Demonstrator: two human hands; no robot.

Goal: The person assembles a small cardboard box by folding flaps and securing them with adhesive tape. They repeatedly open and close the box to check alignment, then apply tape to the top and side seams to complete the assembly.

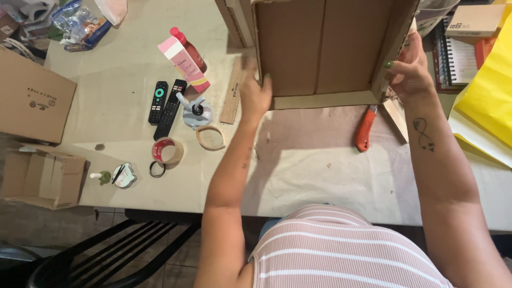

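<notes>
A striped pink-and-white shirt [341, 250] fills the bottom of the view, with both bare forearms reaching up from it over the worktop [320, 165]. The left hand [255, 96] is pressed flat against the left wall of a shallow cardboard box [320, 48], fingers clamped over its edge with the fingertips curling inside. The right hand [410, 72] clasps the right wall of the same box, thumb outside and fingers hooked over the rim. So the box sits between the two hands, held at both sides, at the far middle of the worktop and tipped up so that its open inside faces the camera.

The box is plain brown corrugated card, with a crease running down the middle of its floor and low side walls.

Just below the right hand lies an orange utility knife [365, 130]. Left of the left hand are a wooden ruler [233, 93], a strip of card bent into a ring [210, 137], a roll of tape [167, 151], two black remote controls [164, 104] and a pink carton [184, 64]. A yellow sheet [488, 90] lies at the right edge.
</notes>
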